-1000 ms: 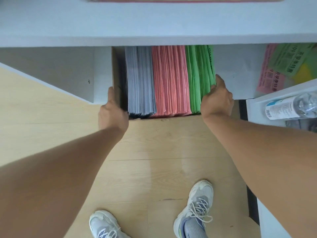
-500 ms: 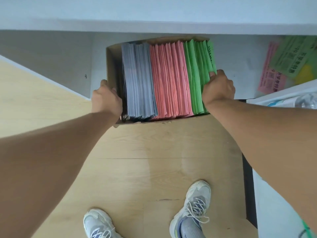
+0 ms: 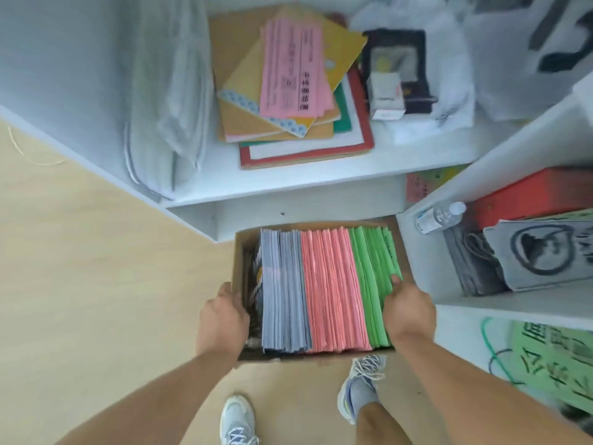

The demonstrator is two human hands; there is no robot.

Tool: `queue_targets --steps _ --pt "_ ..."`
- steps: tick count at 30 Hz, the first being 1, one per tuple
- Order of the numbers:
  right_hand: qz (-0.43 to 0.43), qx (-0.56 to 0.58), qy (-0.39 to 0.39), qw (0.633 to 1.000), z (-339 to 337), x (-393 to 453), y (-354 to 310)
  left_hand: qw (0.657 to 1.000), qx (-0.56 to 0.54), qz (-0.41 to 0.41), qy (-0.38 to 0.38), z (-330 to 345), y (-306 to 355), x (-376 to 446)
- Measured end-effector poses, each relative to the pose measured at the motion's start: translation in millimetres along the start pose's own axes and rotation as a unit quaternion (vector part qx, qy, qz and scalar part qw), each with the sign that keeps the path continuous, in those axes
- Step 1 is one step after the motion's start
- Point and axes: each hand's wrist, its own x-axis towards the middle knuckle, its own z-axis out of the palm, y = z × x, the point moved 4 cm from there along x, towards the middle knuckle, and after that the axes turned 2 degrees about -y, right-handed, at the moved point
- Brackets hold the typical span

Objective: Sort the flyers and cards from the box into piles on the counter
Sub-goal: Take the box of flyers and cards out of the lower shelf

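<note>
Fingers of the left hand point(image 3: 223, 319) and right hand point(image 3: 409, 311) wrap the side walls of an open cardboard box point(image 3: 239, 252), pressing it between them. The box, a second ago tucked under the white shelf point(image 3: 288, 184), is now out over the wooden floor, so sorting can begin. Inside stand thin paper flyers on edge: grey point(image 3: 284, 290), pink point(image 3: 333, 287), green point(image 3: 373, 277).

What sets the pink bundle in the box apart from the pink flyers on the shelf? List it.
The pink bundle stands on edge, packed in the box; the pink flyers lie flat on a pile. The bundle shows only edges; the flyers show printed faces. The bundle looks salmon, the flyers paler. Both are pink paper.
</note>
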Motion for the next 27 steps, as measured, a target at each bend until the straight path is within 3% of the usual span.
queue_targets --steps 5,12,22,27 --pt "0.111 0.064 0.018 0.992 -105 -158 51 0.993 0.021 0.105 -0.055 -98 55 -114" --pt "0.175 0.124 0.136 0.967 -214 -318 116 0.961 0.019 0.268 -0.064 -181 139 -229" --pt "0.248 0.179 0.254 0.918 -306 -463 247 0.908 0.004 0.413 -0.068 -191 227 -404" --pt "0.263 0.215 0.277 0.899 -311 -523 301 0.893 0.011 0.446 -0.06 -191 227 -475"
